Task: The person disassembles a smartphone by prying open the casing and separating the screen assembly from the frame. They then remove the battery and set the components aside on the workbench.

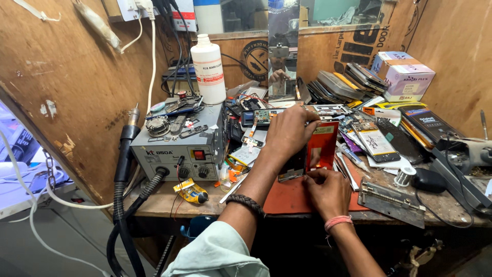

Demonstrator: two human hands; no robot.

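Observation:
A red-backed phone (320, 149) stands tilted on edge over a red work mat (292, 197) on the wooden bench. My left hand (288, 132) grips its top edge from above and holds it up. My right hand (326, 191) rests on the mat at the phone's lower edge, fingers pinched together against it; whether they hold a small tool I cannot tell. A braided band sits on my left wrist, a pink band on my right.
A grey hot-air rework station (177, 151) with hose stands at left, with a white plastic bottle (208, 69) on it. A small yellow tube (190, 192) lies near the front edge. Phones, screens and circuit boards (371, 136) crowd the right, beside a metal jig (390, 197) and cardboard boxes (405, 76).

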